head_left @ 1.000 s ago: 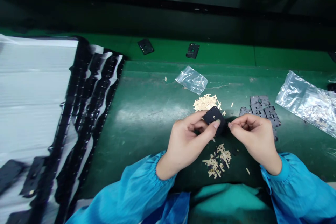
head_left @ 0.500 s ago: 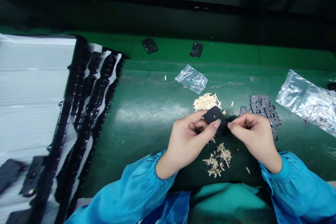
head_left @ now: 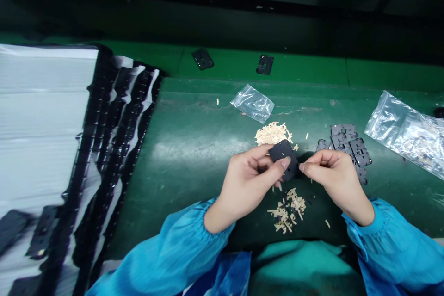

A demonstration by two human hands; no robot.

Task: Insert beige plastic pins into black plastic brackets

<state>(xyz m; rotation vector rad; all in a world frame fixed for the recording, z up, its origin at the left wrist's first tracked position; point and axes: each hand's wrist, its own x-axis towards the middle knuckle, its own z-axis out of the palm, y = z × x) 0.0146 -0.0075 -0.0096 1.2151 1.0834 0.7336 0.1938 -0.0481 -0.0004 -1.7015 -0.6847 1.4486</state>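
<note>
Green bench (head_left: 180,194), beige strips (head_left: 272,134) around; left hand (head_left: 248,180) clamps black plate (head_left: 283,159), right hand (head_left: 333,178) pinches its edge.

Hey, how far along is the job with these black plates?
Looks done: beige strips lie peeled in piles, and black plates sit grouped at right. In hand: the left hand holds one black plate, the right hand at its edge. Left: probably the black pieces on the white sheet.

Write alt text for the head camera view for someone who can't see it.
Two bare hands in blue sleeves work over a green workbench: the left hand holds a small black plate, and the right hand has its fingertips at the plate's edge. Piles of beige strips lie around them, beside dark frames and a clear plastic bag.
</note>
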